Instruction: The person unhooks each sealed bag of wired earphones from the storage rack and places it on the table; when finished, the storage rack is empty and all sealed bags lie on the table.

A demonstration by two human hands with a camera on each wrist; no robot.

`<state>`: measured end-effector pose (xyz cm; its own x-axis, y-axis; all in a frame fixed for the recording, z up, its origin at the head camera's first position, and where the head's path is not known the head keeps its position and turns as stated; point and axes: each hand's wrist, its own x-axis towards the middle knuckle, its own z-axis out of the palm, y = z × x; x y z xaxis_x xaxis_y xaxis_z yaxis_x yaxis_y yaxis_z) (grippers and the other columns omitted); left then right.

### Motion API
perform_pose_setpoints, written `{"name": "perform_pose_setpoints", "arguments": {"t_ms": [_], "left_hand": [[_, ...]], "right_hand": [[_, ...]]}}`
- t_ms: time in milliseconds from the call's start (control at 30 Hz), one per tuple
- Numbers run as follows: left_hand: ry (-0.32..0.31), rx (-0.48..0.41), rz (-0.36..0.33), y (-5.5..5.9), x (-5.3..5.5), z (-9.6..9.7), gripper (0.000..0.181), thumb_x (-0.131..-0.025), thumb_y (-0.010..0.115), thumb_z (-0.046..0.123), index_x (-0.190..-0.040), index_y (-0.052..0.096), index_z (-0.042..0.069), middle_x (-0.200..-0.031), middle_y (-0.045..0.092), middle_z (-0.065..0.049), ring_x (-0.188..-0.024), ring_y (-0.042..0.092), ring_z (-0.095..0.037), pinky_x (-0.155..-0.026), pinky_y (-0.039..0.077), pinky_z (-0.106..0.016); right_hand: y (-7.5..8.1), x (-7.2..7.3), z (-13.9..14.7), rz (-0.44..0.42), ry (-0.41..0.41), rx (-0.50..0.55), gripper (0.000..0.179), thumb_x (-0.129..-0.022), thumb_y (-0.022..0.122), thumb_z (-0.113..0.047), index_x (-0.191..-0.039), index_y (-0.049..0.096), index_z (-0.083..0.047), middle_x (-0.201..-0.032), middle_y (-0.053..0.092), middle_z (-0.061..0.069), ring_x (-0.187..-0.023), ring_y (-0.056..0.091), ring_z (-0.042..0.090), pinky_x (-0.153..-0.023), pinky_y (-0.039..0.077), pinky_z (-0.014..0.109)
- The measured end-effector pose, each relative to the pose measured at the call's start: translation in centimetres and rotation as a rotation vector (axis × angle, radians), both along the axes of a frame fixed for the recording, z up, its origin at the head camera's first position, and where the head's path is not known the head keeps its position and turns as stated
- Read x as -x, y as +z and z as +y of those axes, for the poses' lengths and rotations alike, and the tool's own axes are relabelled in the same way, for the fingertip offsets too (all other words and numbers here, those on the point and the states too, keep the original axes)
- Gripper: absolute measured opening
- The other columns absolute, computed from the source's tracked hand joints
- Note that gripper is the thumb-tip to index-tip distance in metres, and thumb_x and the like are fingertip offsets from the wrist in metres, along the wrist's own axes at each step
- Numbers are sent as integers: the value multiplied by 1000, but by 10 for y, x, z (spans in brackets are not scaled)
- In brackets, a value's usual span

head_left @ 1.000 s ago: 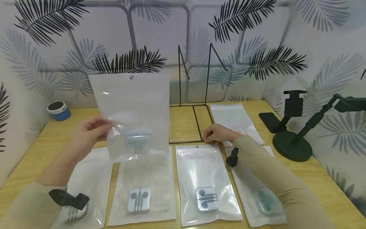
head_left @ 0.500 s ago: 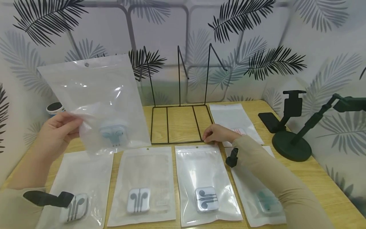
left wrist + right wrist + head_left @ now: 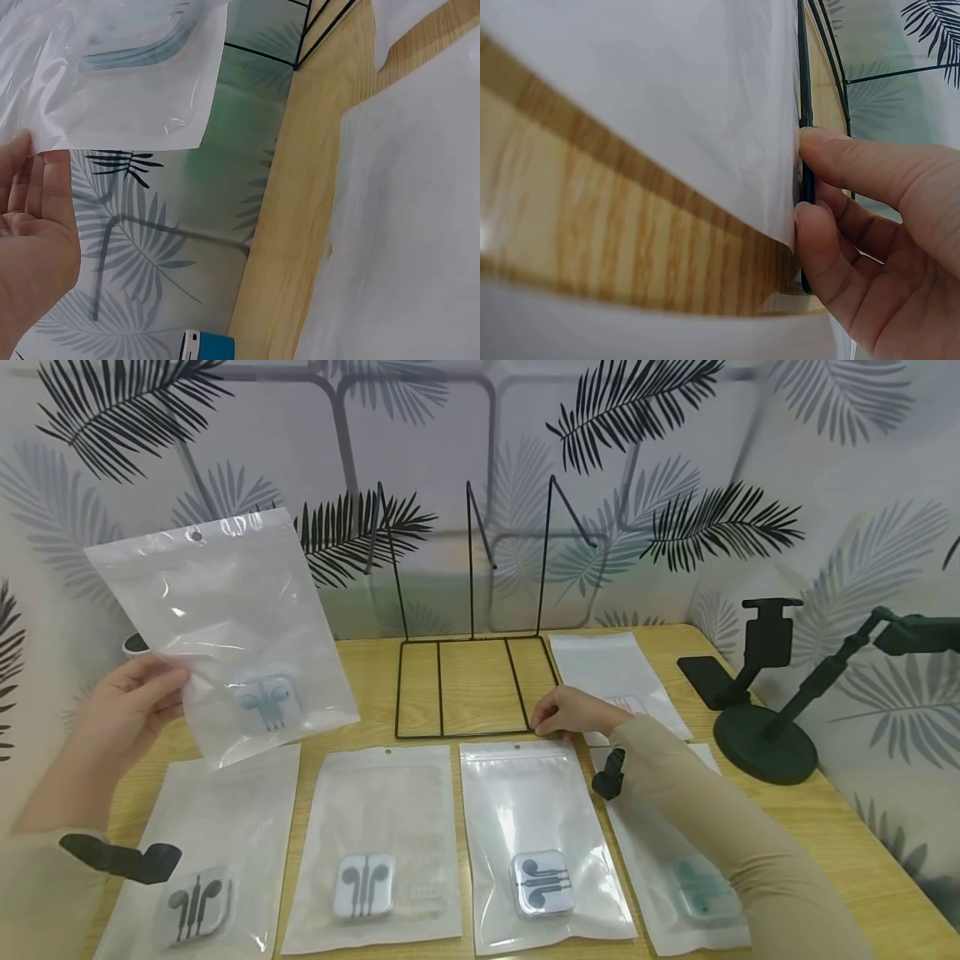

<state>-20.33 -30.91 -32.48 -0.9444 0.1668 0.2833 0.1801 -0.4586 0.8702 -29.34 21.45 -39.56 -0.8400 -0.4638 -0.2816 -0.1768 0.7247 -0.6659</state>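
Observation:
My left hand [image 3: 135,702] pinches the left edge of a clear-fronted zip bag [image 3: 225,610], held up and tilted over the table's left side. Blue-looking earphones in a case [image 3: 266,702] show near the bag's bottom; a hang hole sits at its top. With thumb and fingers, my right hand [image 3: 573,710] grips the near right corner of a black wire rack [image 3: 472,732], as the right wrist view shows on the black bar [image 3: 805,161]. The rack stands on the table with upright prongs at its back. Just below that hand lies another earphone bag [image 3: 540,810].
More earphone bags lie along the front: a left bag [image 3: 225,810], a middle bag [image 3: 386,810] and a right bag [image 3: 637,827]. Another bag [image 3: 615,664] lies behind my right hand. A black phone stand [image 3: 765,743] is at right; a blue speaker [image 3: 214,346] is partly hidden.
My left hand has carried the zip bag leftward, away from in front of the rack, and the bag has tilted. My right hand stays on the rack's corner.

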Motion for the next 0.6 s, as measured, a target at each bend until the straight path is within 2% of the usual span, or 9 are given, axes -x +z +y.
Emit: {"name": "perform_pose_setpoints", "arguments": {"t_ms": [133,467,600], "left_hand": [[24,43,-78,-5,12,-1,25,-91,49,-9,-99,68,5,-87,65,-5,-72,63,-15,-63,53,-22],[20,226,-168,-16,43,2,27,-92,51,-3,-93,69,17,-85,64,2,-72,61,-9,-63,51,-19],[32,350,-214,-21,56,4,23,-92,53,1,-94,65,21,-86,63,6,-73,60,-7,-63,51,-18]], "right_hand": [[0,0,0,-2,-5,3,6,-84,67,-5,-89,69,-4,-75,62,2,-55,48,12,-47,46,24],[-1,2,0,-17,-17,-1,6,-84,67,-6,-89,69,-5,-78,63,2,-61,50,13,-49,47,25],[-2,3,1,-16,-17,-5,5,-84,67,-6,-89,69,-5,-77,62,2,-59,50,13,-48,47,25]]}}
